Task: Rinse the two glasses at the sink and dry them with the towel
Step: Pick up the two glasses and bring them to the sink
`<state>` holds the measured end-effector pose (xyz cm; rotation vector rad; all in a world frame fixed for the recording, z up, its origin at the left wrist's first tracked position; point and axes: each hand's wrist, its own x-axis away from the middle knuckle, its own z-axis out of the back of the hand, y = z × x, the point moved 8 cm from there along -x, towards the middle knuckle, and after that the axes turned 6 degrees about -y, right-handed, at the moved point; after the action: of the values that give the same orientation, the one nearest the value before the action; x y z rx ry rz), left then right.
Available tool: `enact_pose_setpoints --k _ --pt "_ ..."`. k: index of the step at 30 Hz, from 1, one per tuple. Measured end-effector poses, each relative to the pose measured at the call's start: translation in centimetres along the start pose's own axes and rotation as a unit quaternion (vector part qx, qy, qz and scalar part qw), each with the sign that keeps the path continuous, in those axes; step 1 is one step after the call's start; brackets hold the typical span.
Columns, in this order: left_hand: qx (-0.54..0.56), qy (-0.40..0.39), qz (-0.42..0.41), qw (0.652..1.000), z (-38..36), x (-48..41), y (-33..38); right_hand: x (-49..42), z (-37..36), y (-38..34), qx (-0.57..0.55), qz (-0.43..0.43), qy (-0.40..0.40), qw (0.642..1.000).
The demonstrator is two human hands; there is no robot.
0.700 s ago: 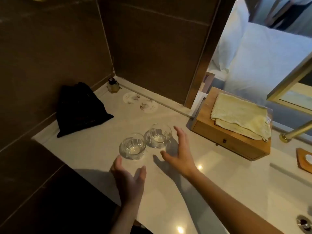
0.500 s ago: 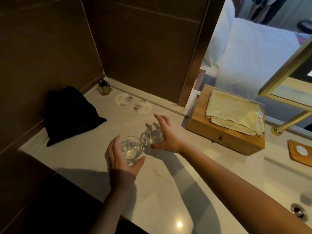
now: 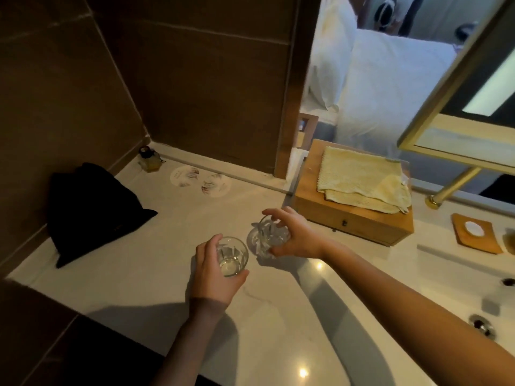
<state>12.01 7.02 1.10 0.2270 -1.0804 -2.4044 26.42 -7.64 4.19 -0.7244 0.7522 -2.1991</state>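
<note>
Pale marble table point(image 3: 133, 263) runs along dark brown wall tiles, with a white bed visible through the opening behind it.

Head view: near the middle of the table, the left hand point(image 3: 211, 274) grips the left glass point(image 3: 233, 256), its fingers point(image 3: 206, 246) curled round the far side and the thumb round the near side. Just beside it, the right hand point(image 3: 298, 238) holds the right glass point(image 3: 266, 238) from the side, fingers point(image 3: 274, 211) wrapped over the rim; this glass is tilted. The two glasses are almost touching. Whether either is off the table cannot be told.

A folded pale yellow towel point(image 3: 362, 179) lies on a wooden box point(image 3: 351, 222) to the right of the hands. The sink point(image 3: 457, 288) is at the far right, well apart from the glasses, with its drain point(image 3: 480, 325) showing. A black pouch point(image 3: 92, 213) leans at the left wall, and a small bottle point(image 3: 149, 160) stands in the corner.
</note>
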Motion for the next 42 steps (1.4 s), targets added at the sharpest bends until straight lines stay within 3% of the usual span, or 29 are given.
enact_pose_setpoints --k 6,12,18,26,33,37,42 --pt "0.025 -0.07 -0.031 0.997 -6.1 4.1 6.5 8.8 4.6 6.1 0.038 -0.049 0.035 0.997" --pt "0.04 -0.121 -0.042 0.991 -12.1 9.7 11.9 16.2 6.7 11.5 0.065 -0.071 0.022 0.995" --pt "0.034 -0.125 -0.028 0.991 -15.1 13.6 14.3 19.0 6.8 14.7 0.069 -0.054 0.021 0.996" --pt "0.011 -0.072 -0.009 0.997 -16.7 16.0 15.3 20.1 6.4 16.9 0.021 -0.018 0.048 0.998" --pt "-0.034 -0.103 -0.007 0.994 -16.0 16.1 15.9 21.1 6.8 18.4 -0.101 -0.014 0.044 0.994" --pt "0.011 -0.084 -0.043 0.995 -13.7 14.6 19.1 23.4 6.1 22.1 -0.129 -0.085 0.06 0.986" --pt "-0.021 -0.228 -0.194 0.954 -17.6 12.0 26.9 23.4 4.2 23.9 -0.077 -0.131 0.077 0.985"
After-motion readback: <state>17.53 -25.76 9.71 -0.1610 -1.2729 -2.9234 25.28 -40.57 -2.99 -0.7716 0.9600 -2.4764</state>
